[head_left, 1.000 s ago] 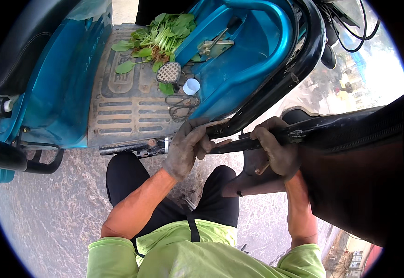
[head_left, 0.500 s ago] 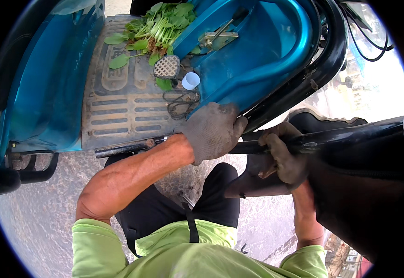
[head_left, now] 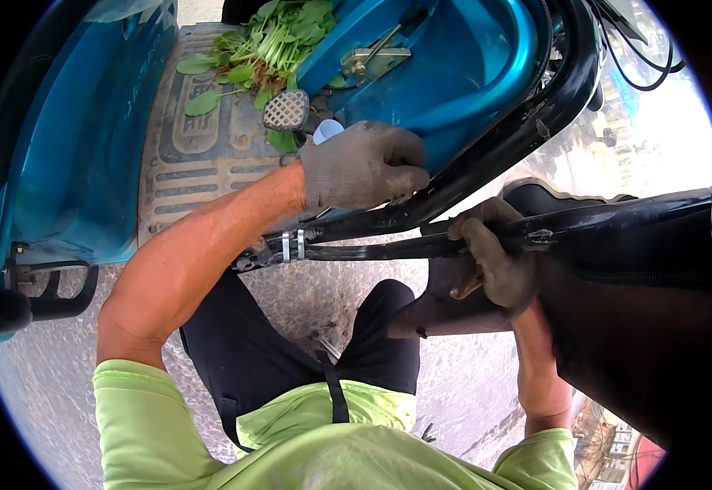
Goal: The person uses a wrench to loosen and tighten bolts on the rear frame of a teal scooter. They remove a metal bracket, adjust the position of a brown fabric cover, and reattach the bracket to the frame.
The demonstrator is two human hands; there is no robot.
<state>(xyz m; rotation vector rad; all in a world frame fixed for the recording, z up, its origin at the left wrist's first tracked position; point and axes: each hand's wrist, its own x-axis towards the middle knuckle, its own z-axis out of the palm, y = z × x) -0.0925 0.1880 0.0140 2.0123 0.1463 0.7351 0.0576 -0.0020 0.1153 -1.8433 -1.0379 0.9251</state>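
Note:
My left hand (head_left: 362, 166), in a grey knit glove, is closed above the black frame tube (head_left: 495, 155) along the edge of a blue vehicle's front shell (head_left: 446, 106). A thin sliver shows under its fingers, too little to name. My right hand (head_left: 495, 255), also gloved, wraps round a thinner black pole (head_left: 593, 227) by a dark fabric cover (head_left: 633, 327). Two silver metal clamps (head_left: 293, 245) circle the joint where pole and frame tube meet, below my left wrist.
Leafy greens (head_left: 278, 45) lie on the dusty footboard (head_left: 209, 159), beside a pedal (head_left: 285, 109). A white cup (head_left: 326, 131) sits partly behind my left hand. A lever (head_left: 384, 45) stands by the blue shell, and black cables (head_left: 658, 73) hang at the upper right.
My left hand has moved up and slightly left, off the pole's joint, so the silver clamps now show fully. The right hand keeps its grip on the pole.

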